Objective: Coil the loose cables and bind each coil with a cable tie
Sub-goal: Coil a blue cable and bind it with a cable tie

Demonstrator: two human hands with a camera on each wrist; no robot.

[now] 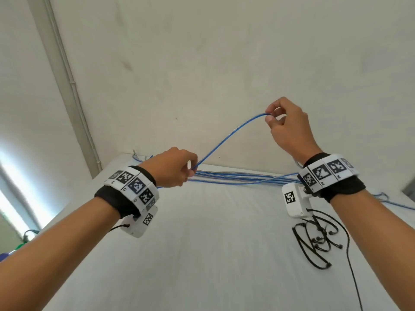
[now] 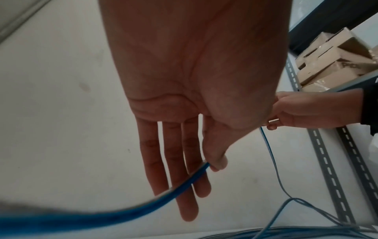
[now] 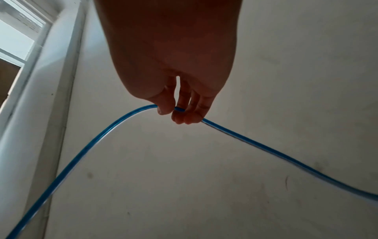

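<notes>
Hands [image 1: 174,168] [image 1: 289,129] pinching blue cable [image 1: 226,136] aloft, table's [image 1: 202,243] far edge beneath

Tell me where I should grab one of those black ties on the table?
Probably by a loose end sticking out of the black ties, pinched from above with your hand. They lie flat and tangled on the white table beside the right hand, so the middle strands would likely drag others along.
</notes>
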